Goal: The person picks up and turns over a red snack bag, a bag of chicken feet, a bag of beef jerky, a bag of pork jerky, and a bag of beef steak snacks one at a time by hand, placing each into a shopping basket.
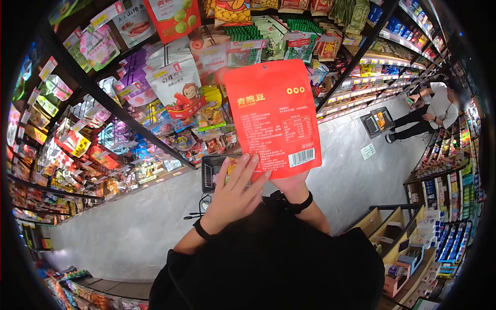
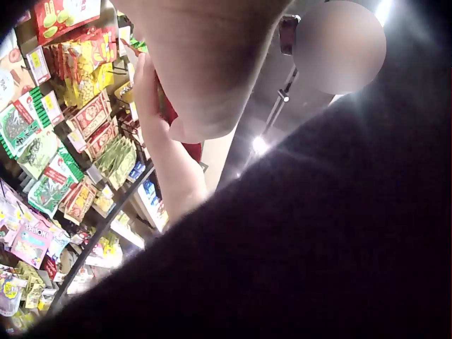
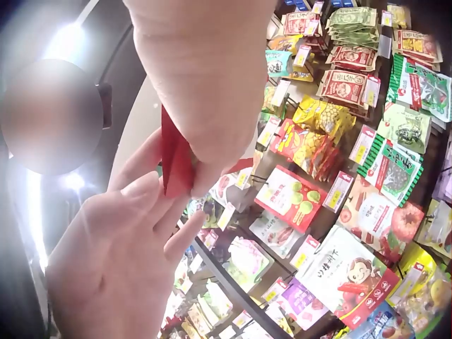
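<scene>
One red pouch point(image 1: 274, 113), held up at centre. Two hands under it: left hand point(image 1: 235, 191) at the pouch's 7 o'clock, right hand point(image 1: 292, 181) at its 6 o'clock. Two black wristbands point(image 1: 202, 230), one on each wrist. Two baskets point(image 1: 212, 173) on the floor, one just left of centre, one at 2 o'clock. One crouching person point(image 1: 436, 108) at 2 o'clock. Hanging packets point(image 1: 175, 82), 9 to 1 o'clock, too many to count.

The red pouch point(image 1: 273, 111) is smooth plastic film, matt to satin, with a soft sheen and a white barcode patch printed flat on it. The hanging snack bags point(image 1: 178, 82) around it are glossier film that catches the lamps. The rack bars point(image 1: 356, 58) look like dark painted metal, matt. The floor point(image 1: 129, 227) is grey, smooth and faintly shiny, perhaps polished concrete. The sleeve point(image 1: 279, 258) is matt black cloth.
</scene>
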Action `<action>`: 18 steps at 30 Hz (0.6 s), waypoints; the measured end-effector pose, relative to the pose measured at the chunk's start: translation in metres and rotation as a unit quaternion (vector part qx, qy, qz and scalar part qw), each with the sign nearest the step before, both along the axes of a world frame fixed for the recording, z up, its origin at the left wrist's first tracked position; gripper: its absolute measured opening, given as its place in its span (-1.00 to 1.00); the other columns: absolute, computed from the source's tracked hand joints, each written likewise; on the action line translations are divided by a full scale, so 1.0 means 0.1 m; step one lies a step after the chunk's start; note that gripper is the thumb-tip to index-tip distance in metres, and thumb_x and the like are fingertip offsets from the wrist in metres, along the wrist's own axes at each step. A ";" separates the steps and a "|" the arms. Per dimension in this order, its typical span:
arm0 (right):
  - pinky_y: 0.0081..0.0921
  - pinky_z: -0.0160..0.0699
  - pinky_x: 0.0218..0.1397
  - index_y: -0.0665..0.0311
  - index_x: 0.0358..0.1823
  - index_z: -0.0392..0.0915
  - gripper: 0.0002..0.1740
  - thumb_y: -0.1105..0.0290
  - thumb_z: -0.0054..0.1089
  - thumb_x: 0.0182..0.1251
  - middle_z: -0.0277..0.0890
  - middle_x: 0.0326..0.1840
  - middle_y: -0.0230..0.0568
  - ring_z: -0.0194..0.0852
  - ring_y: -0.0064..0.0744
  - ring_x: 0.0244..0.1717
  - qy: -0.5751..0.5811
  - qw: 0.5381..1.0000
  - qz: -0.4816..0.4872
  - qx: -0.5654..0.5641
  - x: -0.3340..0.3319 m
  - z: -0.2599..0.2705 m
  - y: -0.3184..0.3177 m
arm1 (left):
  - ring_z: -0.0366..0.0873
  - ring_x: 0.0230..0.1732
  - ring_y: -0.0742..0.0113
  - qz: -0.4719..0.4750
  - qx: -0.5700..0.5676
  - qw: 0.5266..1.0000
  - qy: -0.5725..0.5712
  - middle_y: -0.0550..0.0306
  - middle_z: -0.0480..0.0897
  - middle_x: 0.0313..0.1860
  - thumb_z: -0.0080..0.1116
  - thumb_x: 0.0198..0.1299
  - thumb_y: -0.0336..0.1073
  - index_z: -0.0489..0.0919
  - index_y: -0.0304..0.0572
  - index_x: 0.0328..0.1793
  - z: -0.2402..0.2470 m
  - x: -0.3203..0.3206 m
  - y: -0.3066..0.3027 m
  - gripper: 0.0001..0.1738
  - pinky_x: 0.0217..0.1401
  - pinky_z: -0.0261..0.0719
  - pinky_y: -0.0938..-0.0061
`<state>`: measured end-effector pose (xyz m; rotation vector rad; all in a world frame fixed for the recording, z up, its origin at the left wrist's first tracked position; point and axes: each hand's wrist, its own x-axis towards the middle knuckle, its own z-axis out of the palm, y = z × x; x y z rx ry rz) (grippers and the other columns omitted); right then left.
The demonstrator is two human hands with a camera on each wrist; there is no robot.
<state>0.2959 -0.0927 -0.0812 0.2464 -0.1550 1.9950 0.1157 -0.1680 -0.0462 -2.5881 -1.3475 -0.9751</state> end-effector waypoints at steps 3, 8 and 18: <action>0.29 0.03 0.65 0.20 0.66 0.10 0.00 -0.44 -0.36 0.49 0.11 0.69 0.03 0.10 0.22 0.63 0.000 1.000 -0.002 0.010 0.02 0.00 -0.02 | 0.28 0.61 -0.15 -0.002 0.004 1.000 -0.003 -0.15 0.39 0.58 0.39 0.09 -0.27 0.62 0.08 0.38 -0.03 0.01 0.00 -0.37 0.63 0.07 -0.25; 0.30 0.09 0.62 0.21 0.65 0.13 0.00 -0.44 -0.35 0.49 0.16 0.67 0.04 0.15 0.22 0.61 -0.016 1.000 -0.007 -0.003 0.01 0.03 -0.02 | 0.28 0.61 -0.16 -0.003 0.007 1.000 -0.007 -0.14 0.39 0.57 0.40 0.08 -0.29 0.62 0.09 0.38 -0.04 0.00 0.01 -0.36 0.62 0.08 -0.26; 0.27 0.01 0.64 0.16 0.68 0.09 -0.04 -0.32 -0.06 0.48 0.08 0.69 0.09 0.06 0.27 0.64 -0.368 0.921 -0.078 0.096 -0.13 -0.03 0.05 | 0.18 0.66 -0.21 -0.105 -0.175 0.940 -0.272 -0.20 0.25 0.66 0.42 0.01 -0.24 0.23 -0.13 0.66 0.14 -0.12 0.08 0.02 0.70 -0.06 -0.21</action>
